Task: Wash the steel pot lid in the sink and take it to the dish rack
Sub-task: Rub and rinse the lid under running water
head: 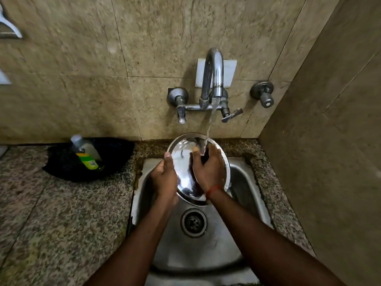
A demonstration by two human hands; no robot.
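**Lid under running tap**

Left hand [165,178] fingers are gripping the steel pot lid [183,176] by its left rim, thumb on top. Right hand [208,170] fingers are lying spread, flat against the lid's face. Lid is tilting above the sink [243,182]; tap [213,79] water is striking its upper edge. Soap bottle [86,153] is lying on the table [61,213], left.

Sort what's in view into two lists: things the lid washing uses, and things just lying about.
In use: steel pot lid, left hand gripping its rim, right hand rubbing its face, running tap, sink.

Lying about: soap bottle, black cloth under it, wall valve.
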